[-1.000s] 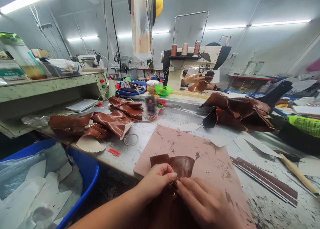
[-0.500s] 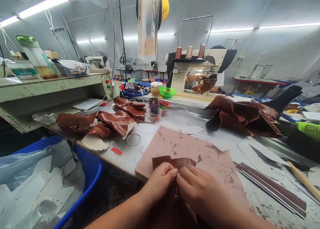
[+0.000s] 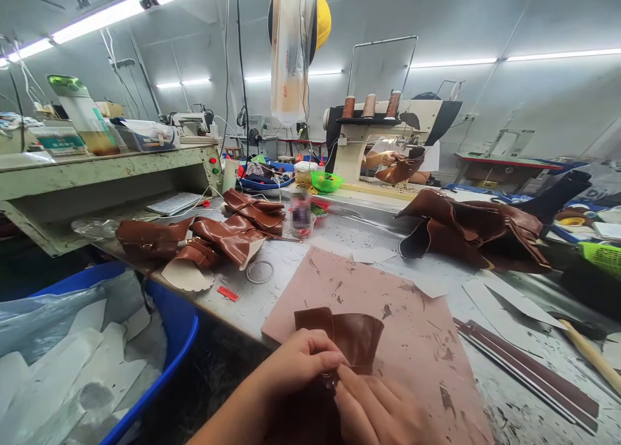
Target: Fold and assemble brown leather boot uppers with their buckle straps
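A brown leather piece [image 3: 356, 336] lies on a pink work board [image 3: 378, 303] at the near edge of the bench. My left hand [image 3: 301, 367] is closed, thumb and fingers pinching the leather's lower part. My right hand [image 3: 383, 409] is closed too, its fingertips pinching the same spot from the right, touching the left hand's fingers. What sits between the fingertips is too small to make out. The lower part of the leather hangs over the bench edge under my hands.
Brown leather boot parts are heaped at the left [image 3: 204, 238] and at the right [image 3: 475, 228]. A blue bin [image 3: 169, 315] with plastic scraps stands below left. Leather strips [image 3: 528, 367] and a wooden-handled tool [image 3: 587, 348] lie right. Another person's hands work at a sewing machine [image 3: 388, 128] behind.
My hands have slid lower toward the near edge, and more of the leather's upper flap shows above them. The view has tilted slightly upward.
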The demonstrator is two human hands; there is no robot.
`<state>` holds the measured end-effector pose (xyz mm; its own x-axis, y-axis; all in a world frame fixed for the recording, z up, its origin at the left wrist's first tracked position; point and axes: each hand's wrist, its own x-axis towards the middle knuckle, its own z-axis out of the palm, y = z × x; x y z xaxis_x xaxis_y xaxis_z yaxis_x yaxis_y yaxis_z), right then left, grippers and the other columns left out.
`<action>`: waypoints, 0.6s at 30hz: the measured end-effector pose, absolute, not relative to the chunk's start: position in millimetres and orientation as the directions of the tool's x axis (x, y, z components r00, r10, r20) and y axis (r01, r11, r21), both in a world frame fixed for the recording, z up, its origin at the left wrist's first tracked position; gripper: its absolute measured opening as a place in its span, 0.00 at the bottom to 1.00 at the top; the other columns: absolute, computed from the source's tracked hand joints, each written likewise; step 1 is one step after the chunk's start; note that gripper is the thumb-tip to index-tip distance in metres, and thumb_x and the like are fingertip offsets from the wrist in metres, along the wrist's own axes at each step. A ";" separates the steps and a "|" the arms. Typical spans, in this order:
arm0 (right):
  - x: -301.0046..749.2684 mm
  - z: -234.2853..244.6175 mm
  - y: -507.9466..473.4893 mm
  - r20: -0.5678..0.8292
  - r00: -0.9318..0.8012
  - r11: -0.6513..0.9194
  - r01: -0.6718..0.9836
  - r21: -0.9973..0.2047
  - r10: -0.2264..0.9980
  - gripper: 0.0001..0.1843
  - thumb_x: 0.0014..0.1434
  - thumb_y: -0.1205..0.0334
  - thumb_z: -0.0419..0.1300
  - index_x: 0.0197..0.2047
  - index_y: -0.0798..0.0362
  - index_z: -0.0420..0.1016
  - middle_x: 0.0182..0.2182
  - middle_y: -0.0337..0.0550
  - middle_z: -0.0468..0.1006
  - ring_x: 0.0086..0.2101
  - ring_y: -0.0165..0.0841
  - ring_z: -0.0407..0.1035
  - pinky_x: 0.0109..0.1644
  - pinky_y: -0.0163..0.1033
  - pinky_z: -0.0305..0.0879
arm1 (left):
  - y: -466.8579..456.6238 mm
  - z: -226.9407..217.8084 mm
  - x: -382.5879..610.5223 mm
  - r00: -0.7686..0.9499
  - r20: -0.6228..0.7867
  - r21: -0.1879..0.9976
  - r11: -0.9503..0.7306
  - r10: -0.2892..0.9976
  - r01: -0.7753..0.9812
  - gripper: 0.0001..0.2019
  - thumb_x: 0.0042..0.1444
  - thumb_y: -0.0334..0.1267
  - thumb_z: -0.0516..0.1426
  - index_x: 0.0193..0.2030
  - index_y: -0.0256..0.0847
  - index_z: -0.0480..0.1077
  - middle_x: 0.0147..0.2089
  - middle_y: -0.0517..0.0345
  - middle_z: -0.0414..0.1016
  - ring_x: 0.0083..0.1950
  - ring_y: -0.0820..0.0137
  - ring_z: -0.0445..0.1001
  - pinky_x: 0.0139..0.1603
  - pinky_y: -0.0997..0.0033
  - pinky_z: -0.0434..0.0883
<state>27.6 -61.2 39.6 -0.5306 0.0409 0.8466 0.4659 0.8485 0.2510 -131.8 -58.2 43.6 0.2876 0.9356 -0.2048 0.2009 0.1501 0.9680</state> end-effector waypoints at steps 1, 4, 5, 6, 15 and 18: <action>33.4 40.8 -60.9 0.821 -0.569 0.881 0.410 0.236 0.044 0.11 0.58 0.75 0.50 0.30 0.57 0.70 0.29 0.47 0.79 0.24 0.30 0.70 0.26 0.34 0.62 | -58.3 45.2 -134.1 0.306 -0.203 0.971 0.152 0.930 0.183 0.16 0.43 0.49 0.58 0.28 0.34 0.73 0.29 0.57 0.66 0.32 0.70 0.65 0.34 0.71 0.63; 52.2 50.2 -58.2 0.687 -0.641 0.926 0.354 -0.132 0.343 0.08 0.60 0.68 0.50 0.39 0.55 0.69 0.36 0.48 0.78 0.32 0.31 0.73 0.33 0.33 0.70 | -58.2 46.2 -136.5 0.308 -0.209 0.978 0.195 0.928 0.073 0.18 0.41 0.51 0.61 0.26 0.34 0.73 0.28 0.58 0.67 0.30 0.72 0.66 0.34 0.71 0.63; 57.6 53.6 -56.6 0.606 -0.633 0.875 0.387 -0.290 0.481 0.09 0.60 0.68 0.49 0.41 0.55 0.68 0.38 0.48 0.76 0.33 0.31 0.73 0.34 0.32 0.71 | -58.0 45.5 -135.8 0.309 -0.212 0.977 0.212 0.927 0.034 0.18 0.41 0.51 0.62 0.26 0.34 0.73 0.27 0.58 0.67 0.30 0.72 0.66 0.34 0.71 0.64; 61.9 56.4 -54.8 0.511 -0.622 0.805 0.429 -0.411 0.593 0.10 0.60 0.68 0.48 0.43 0.54 0.67 0.39 0.48 0.74 0.32 0.30 0.73 0.33 0.32 0.71 | -57.9 44.7 -134.6 0.314 -0.214 0.974 0.224 0.925 0.002 0.18 0.41 0.51 0.62 0.27 0.34 0.73 0.27 0.58 0.68 0.29 0.72 0.67 0.35 0.71 0.64; 57.3 68.1 -51.3 0.148 -0.585 0.465 0.440 -0.768 0.797 0.10 0.53 0.76 0.51 0.27 0.50 0.62 0.27 0.36 0.71 0.28 0.28 0.69 0.30 0.31 0.67 | -60.4 49.9 -125.1 0.303 -0.169 0.986 0.155 0.938 0.069 0.13 0.46 0.44 0.61 0.28 0.34 0.73 0.26 0.57 0.71 0.29 0.71 0.68 0.33 0.72 0.65; 51.6 68.7 -54.6 0.073 -0.522 0.349 0.453 -0.820 0.850 0.07 0.55 0.72 0.50 0.30 0.50 0.63 0.24 0.35 0.71 0.24 0.29 0.68 0.27 0.32 0.65 | -62.6 50.1 -125.9 0.285 -0.203 0.979 0.203 0.937 0.028 0.12 0.45 0.44 0.61 0.30 0.35 0.71 0.25 0.59 0.70 0.29 0.72 0.67 0.32 0.73 0.64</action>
